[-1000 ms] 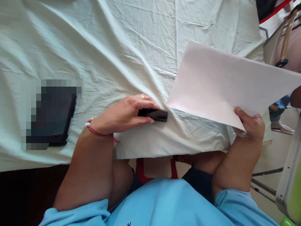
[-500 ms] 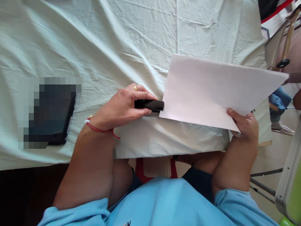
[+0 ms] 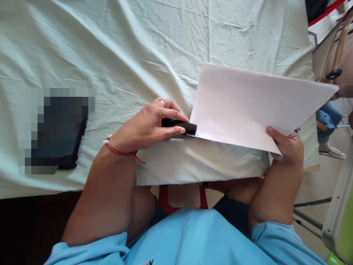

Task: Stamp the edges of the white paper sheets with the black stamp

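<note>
My left hand (image 3: 154, 125) is closed around a black stapler (image 3: 190, 129), thumb on its near side and fingers on the far side. The stapler's front end overlaps the lower left corner of white paper sheets (image 3: 237, 99). My right hand (image 3: 288, 147) grips the lower right part of the sheets, thumb on top and the other fingers hidden beneath. The paper's far right corner is raised toward the table's right side.
A wrinkled pale cloth (image 3: 116, 44) covers the table. On the left lies a dark, partly blurred tablet-like object (image 3: 60, 136). Past the right edge are a metal-framed folding piece (image 3: 336, 206) and part of another person's leg (image 3: 328, 114).
My left hand has moved the stapler slightly right and nearer to me, so its front end now covers the paper's corner. My right hand has stayed in place.
</note>
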{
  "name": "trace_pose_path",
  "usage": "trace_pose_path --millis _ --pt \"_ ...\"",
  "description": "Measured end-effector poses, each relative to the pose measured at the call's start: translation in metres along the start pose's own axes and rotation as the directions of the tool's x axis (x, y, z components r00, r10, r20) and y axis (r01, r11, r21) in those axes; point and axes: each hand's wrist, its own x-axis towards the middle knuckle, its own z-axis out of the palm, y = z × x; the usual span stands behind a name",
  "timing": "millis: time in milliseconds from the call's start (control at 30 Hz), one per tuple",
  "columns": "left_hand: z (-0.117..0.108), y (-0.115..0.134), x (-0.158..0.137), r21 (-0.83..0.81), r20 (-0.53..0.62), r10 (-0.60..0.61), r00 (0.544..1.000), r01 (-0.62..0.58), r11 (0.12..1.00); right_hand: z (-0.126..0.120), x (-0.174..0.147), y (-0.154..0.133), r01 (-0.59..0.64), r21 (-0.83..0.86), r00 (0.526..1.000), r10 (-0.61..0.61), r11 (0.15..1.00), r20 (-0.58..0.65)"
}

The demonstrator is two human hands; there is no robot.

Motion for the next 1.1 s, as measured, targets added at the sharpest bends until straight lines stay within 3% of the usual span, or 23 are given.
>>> trace_pose_path --millis 333,467,667,733,800,900,967,1100 --pt "0.008 0.009 0.005 0.149 0.026 -0.032 0.999 0.028 0.988 -0.004 0.002 0.003 0.090 -0.062 0.996 -0.090 0.994 0.006" --pt "0.006 0.009 0.004 0.012 0.068 -0.024 0.997 0.023 1.000 0.001 0.003 0.002 0.110 -0.042 0.994 -0.111 0.993 -0.019" --pt "0.006 0.011 -0.001 -0.142 0.200 0.041 0.979 -0.013 0.990 0.007 0.010 0.004 0.181 0.128 0.979 -0.167 0.975 -0.116" --pt "0.009 0.011 -0.001 -0.180 0.122 -0.004 0.992 0.026 0.983 0.009 0.011 0.004 0.192 0.160 0.975 -0.170 0.968 -0.142" --pt "0.014 0.008 0.000 -0.254 -0.081 -0.124 0.989 0.100 0.962 0.012 0.008 0.003 0.215 0.193 0.972 -0.190 0.957 -0.139" --pt "0.023 0.000 0.005 -0.420 -0.344 -0.284 0.895 0.124 0.899 0.020 0.001 0.001 0.267 0.246 0.963 -0.247 0.932 -0.111" --pt "0.027 -0.002 0.008 -0.499 -0.369 -0.302 0.879 0.086 0.862 0.027 -0.005 0.000 0.295 0.255 0.955 -0.278 0.921 -0.100" --pt "0.027 0.005 0.011 -0.539 -0.210 -0.231 0.950 0.084 0.838 0.037 -0.015 0.001 0.312 0.232 0.950 -0.301 0.921 -0.081"
